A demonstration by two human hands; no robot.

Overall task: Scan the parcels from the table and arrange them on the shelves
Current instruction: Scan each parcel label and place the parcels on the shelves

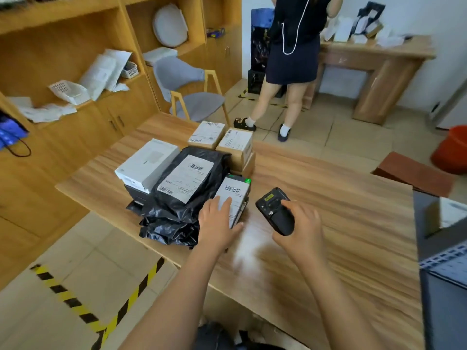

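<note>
The step in hand is judged to be the scan of the nearest parcel, before any shelving.

1. Left hand (219,223), lower centre of the frame: it lies flat with fingers spread on the small labelled box (233,198). The fingers cover the near end of the label and the thumb lies along the box's right edge. It presses or steadies the box; it does not enclose it.
2. Right hand (302,231), just right of centre: it is clenched around the black handheld scanner (274,210), with 1 finger resting on top. The scanner's head points toward the upper left, at the small labelled box. Scanner and box are near each other but apart.
3. Parcels: all remain on the wooden table (328,223), grouped at centre. The black poly bag (184,188) lies touching the left side of the small box. A white box (146,164) sits on a dark box further left. 2 cardboard boxes (222,137) with labels stand behind.
4. Shelves (63,59): upper left of the frame, already holding white packets and baskets.

Next move, as judged: the barcode at the far end of the label is uncovered, so the scanner needs aiming at it. The left hand must then close on the box and lift it toward the shelves.
</note>
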